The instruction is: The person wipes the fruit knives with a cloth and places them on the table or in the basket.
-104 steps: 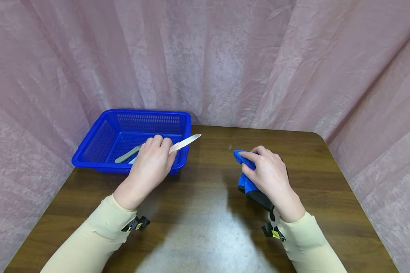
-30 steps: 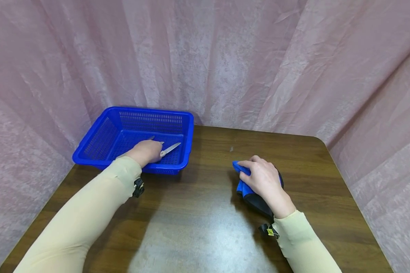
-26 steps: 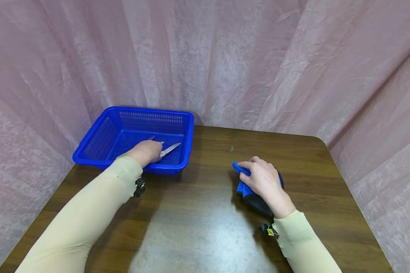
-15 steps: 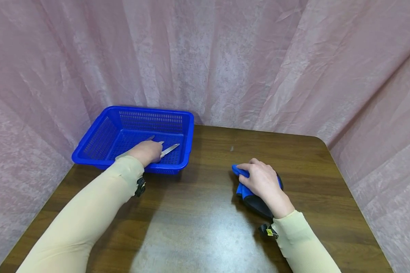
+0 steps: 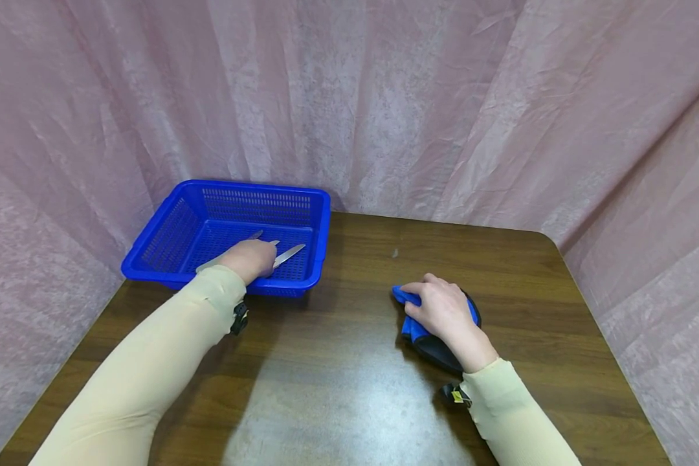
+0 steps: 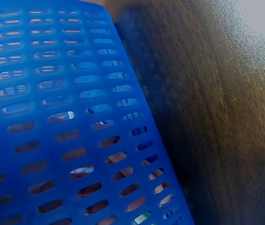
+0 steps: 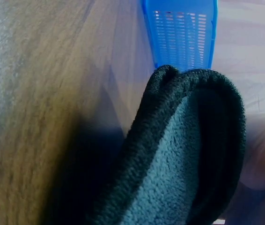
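In the head view my left hand (image 5: 250, 259) reaches down inside the blue plastic basket (image 5: 256, 187), its fingers around the handle of a folding knife whose open blade (image 5: 289, 255) points right. The fingertips are hidden. Other blade tips (image 5: 257, 235) show just beyond the hand. The left wrist view is mostly the basket's slotted wall (image 6: 48, 154), with bits of the hand behind it. My right hand (image 5: 443, 309) grips a bunched blue cloth (image 5: 412, 327) with black edging, low over the table. The cloth's dark, rolled edge (image 7: 202, 84) fills the right wrist view.
The brown wooden table (image 5: 338, 336) has a rounded far right corner and a glare patch at the front. Pink curtain (image 5: 396, 116) hangs behind it and along the sides. A small pale mark (image 5: 395, 253) lies near the table's back.
My left hand has lowered the knife from above the basket's rim into the basket, then stayed nearly still. My right hand with the cloth has moved slightly nearer and lower.
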Action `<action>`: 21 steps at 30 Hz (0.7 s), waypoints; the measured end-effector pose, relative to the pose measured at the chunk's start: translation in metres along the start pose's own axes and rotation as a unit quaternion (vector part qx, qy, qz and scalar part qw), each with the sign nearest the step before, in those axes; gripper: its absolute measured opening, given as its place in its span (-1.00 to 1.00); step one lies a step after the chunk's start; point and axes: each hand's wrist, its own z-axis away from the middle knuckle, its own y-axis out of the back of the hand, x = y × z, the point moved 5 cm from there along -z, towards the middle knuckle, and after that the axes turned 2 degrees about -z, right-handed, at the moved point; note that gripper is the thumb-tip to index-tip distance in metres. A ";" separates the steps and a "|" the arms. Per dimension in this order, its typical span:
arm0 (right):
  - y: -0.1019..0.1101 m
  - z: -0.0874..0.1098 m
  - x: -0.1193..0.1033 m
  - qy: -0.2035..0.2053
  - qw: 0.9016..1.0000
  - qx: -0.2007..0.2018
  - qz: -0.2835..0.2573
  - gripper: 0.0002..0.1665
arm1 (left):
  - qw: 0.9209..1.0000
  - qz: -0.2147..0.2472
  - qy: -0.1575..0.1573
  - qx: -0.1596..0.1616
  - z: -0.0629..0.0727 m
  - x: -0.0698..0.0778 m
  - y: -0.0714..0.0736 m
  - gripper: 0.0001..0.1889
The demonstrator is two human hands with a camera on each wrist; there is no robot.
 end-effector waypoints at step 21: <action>-0.011 0.002 -0.001 -0.003 1.000 -0.007 0.011 -0.52 | 1.000 -0.007 -0.005 0.011 -0.002 -0.003 -0.001 -0.79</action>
